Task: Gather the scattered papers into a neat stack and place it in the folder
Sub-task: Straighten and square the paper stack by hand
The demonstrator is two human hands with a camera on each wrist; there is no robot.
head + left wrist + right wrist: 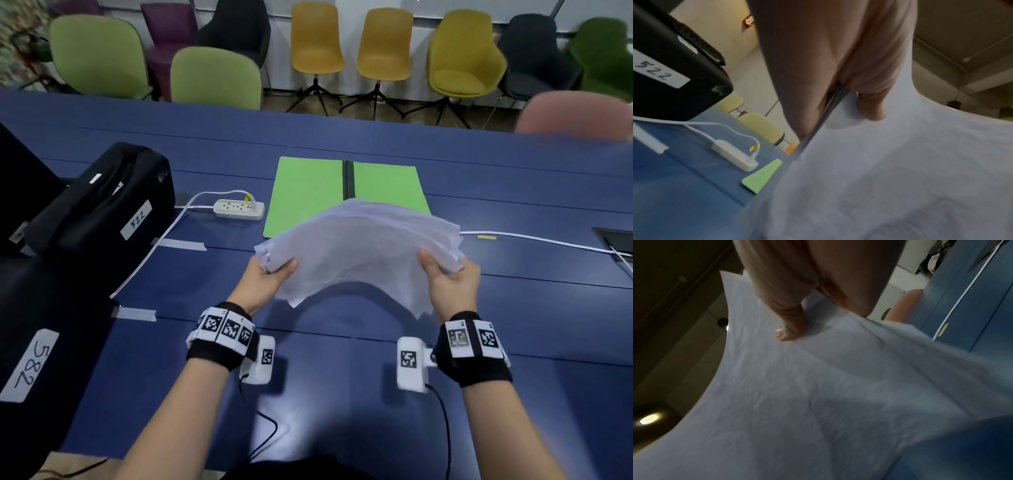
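Head view: we hold paper stack (359, 246) aloft above desk (342, 359), left hand (270, 279) and right hand (452, 284) pinching opposite ends. Gathering looks done, edges ragged. Left: square up, lay in open green folder (308, 192) just beyond.

Bare tabletop (342, 359) lies open beneath the lifted stack. At ten o'clock a power strip (239, 209) and black case (102, 202) crowd the folder (305, 195); two o'clock offers room.

Head view looks down over the table (342, 359); wrist views sit close under the papers (900, 170).
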